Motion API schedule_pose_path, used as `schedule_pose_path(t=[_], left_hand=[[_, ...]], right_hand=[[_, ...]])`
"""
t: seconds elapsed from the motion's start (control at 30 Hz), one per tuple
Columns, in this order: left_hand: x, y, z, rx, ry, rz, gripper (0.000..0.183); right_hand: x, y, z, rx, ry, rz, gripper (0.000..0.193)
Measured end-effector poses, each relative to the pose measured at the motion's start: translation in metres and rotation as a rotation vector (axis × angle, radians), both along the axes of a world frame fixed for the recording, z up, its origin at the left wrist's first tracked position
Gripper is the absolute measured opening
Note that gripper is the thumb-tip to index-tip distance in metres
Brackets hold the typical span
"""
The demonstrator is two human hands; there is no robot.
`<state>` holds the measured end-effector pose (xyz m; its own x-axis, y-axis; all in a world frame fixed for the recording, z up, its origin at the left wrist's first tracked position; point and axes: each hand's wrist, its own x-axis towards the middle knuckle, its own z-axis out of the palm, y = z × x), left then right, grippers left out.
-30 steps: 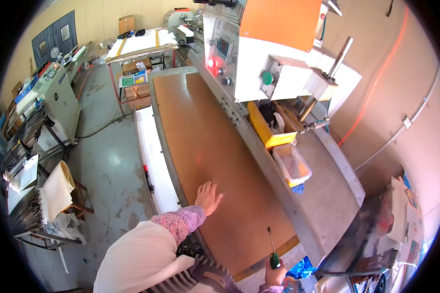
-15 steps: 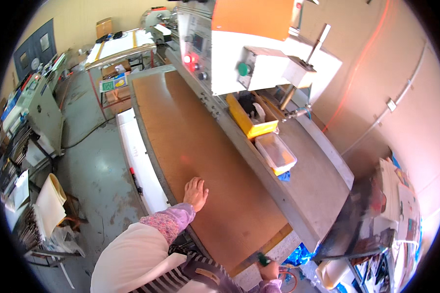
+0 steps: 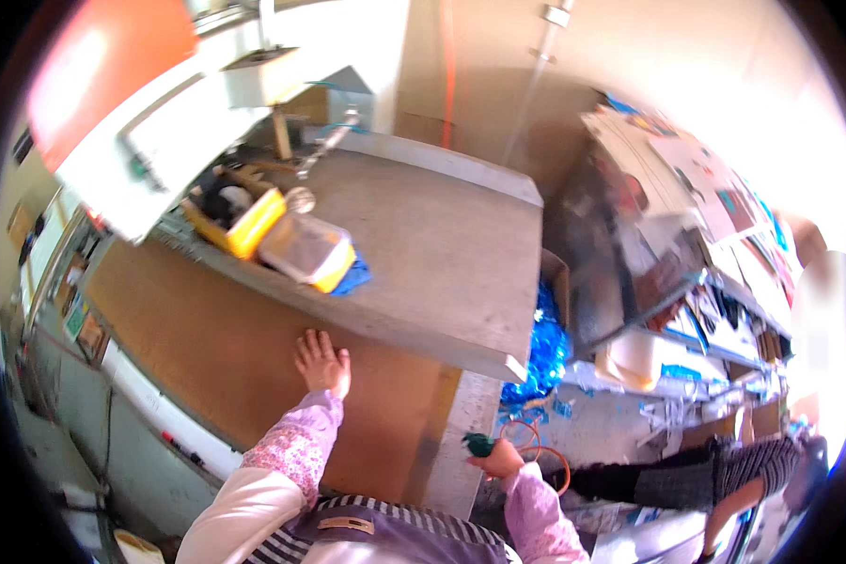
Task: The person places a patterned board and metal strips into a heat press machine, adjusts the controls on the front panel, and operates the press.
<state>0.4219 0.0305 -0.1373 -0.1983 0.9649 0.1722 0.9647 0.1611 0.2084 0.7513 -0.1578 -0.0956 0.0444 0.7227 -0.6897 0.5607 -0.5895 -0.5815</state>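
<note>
Just off the brown tabletop's right edge, gripping a green handle in the right hand, perhaps to keep clear of the surface. Near the far edge, resting the left hand flat and empty, probably for support. Along the grey ledge's near edge, partly blocked by a tub and yellow bin; leftward, by the white machine.

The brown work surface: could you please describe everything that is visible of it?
The brown work surface is a long, flat, smooth-looking panel with a slight sheen; I cannot tell its exact material. It runs along the front edge of a grey tabletop. A narrow tan strip borders its right end, with a pale grey surface beyond. The left grip, palm down with fingers spread, appears to rest on it, and the sleeved forearm hides part of it.
</note>
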Motion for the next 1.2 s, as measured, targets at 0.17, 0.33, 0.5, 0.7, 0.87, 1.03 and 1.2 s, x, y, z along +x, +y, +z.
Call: schedule_pose_path(t=[0.17, 0.33, 0.5, 0.7, 0.87, 1.03, 1.2], left_hand=[[-0.007, -0.001, -0.006, -0.007, 0.052, 0.019, 0.051], [-0.007, 0.002, -0.003, -0.062, 0.089, 0.019, 0.052], [-0.012, 0.008, -0.005, -0.055, 0.102, 0.015, 0.052], [-0.023, 0.009, -0.009, -0.03, 0.126, 0.009, 0.05], [-0.024, 0.011, -0.012, -0.024, 0.161, -0.004, 0.049], [-0.016, 0.007, 0.005, -0.05, 0.132, -0.006, 0.049], [-0.02, 0.01, -0.009, -0.022, 0.169, -0.002, 0.048]], right_hand=[[0.059, 0.027, -0.035, -0.014, 0.866, -0.686, 0.015], [0.08, 0.037, -0.053, -0.141, 1.004, -0.614, 0.017], [0.095, 0.048, -0.066, -0.175, 1.102, -0.565, 0.019], [0.103, 0.053, -0.073, -0.192, 1.089, -0.515, 0.023], [0.116, 0.056, -0.073, -0.09, 1.074, -0.493, 0.019], [0.22, 0.093, -0.019, 0.608, 0.646, -0.654, 0.015], [0.363, 0.168, 0.094, 1.037, -0.136, -1.08, 0.03]])
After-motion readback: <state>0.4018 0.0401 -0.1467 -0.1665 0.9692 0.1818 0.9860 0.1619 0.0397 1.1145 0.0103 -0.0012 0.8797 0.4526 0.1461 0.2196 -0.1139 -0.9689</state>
